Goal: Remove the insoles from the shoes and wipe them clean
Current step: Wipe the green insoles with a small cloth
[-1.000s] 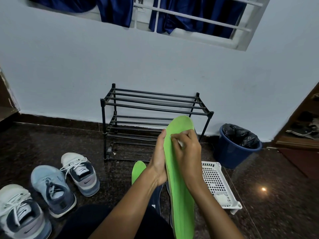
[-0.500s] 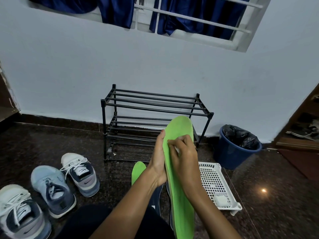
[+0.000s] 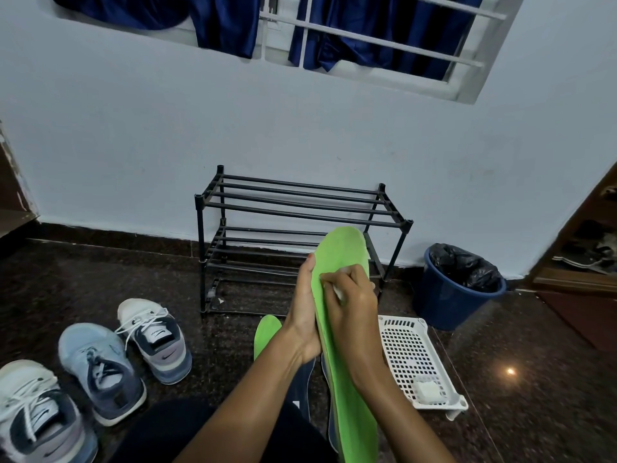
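A long bright green insole (image 3: 344,248) stands nearly upright in front of me, toe end up. My left hand (image 3: 302,315) grips its left edge from behind. My right hand (image 3: 350,302) is closed on a small white wipe (image 3: 338,291) pressed against the insole's upper face. A second green insole (image 3: 265,334) lies on the floor behind my left wrist, partly hidden. A dark blue insole (image 3: 302,384) lies under my arms. Three sneakers (image 3: 157,339) (image 3: 100,369) (image 3: 36,416) stand on the floor at the left.
A black metal shoe rack (image 3: 300,208) stands against the wall straight ahead. A white perforated tray (image 3: 414,355) holding a white pad lies on the floor to the right. Behind it stands a blue bin (image 3: 450,305) with a black liner. The floor is dark polished stone.
My right hand with the wipe has slid leftward across the upper part of the insole. My left hand and the insole have stayed in place.
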`<state>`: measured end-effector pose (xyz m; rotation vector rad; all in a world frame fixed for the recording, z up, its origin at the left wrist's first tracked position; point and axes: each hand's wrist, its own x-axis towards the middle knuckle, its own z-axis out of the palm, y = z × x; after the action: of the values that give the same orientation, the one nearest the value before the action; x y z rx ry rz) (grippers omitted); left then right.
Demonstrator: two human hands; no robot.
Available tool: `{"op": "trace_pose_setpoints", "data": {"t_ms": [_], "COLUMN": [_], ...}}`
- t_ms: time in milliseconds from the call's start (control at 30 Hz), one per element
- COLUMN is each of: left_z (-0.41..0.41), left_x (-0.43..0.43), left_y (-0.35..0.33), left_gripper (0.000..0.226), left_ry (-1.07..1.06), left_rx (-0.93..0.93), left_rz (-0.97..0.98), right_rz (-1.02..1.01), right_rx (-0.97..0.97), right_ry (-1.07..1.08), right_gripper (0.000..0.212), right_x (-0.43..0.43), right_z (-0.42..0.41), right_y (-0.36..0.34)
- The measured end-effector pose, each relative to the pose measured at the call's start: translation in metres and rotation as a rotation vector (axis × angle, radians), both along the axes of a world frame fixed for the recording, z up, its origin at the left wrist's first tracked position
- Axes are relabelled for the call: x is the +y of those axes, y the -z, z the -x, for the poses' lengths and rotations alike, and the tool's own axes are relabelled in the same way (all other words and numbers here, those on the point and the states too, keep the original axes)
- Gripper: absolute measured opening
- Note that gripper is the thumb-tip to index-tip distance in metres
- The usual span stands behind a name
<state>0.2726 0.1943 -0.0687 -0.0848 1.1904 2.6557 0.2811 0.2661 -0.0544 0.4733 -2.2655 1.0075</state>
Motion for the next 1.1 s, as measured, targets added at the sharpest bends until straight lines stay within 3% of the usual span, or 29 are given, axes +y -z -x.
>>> {"op": "trace_pose_setpoints", "data": {"t_ms": [233,367,500,633,867,1100], "left_z": [0.0,0.001,-0.002,-0.002,-0.004,-0.004], "left_x": [0.002,0.002,0.001,-0.001,0.0,-0.001], "left_y": [-0.001,-0.001,-0.001,-0.002,-0.003,-0.004], "left_gripper": [0.083,0.064,0.062,0.074,0.075,0.065], "left_ry": [0.006,0.02,0.03,0.004,0.019,0.023], "left_rx": [0.011,0.034,0.043,0.032,0.013,0.051], "left_rz": [0.016,0.012,0.014,0.001,-0.007,-0.012], "right_rz": [-0.015,0.035,0.08,0.047,0.003,0.15], "right_rx": [0.018,0.041,0.036,0.023,0.048,0.039], "right_ry": [-0.009,0.03,0.048,0.006,-0.01,0.076], "right_gripper": [0.011,0.01,0.011,0.015,0.016,0.011], "right_x": [0.007,0.013,0.011,0.004,0.007,0.017], "right_z": [0.002,0.014,0.017,0.006,-0.002,0.016], "right_y": [-0.004,-0.011,-0.01,-0.001,0.004,-0.013]}}
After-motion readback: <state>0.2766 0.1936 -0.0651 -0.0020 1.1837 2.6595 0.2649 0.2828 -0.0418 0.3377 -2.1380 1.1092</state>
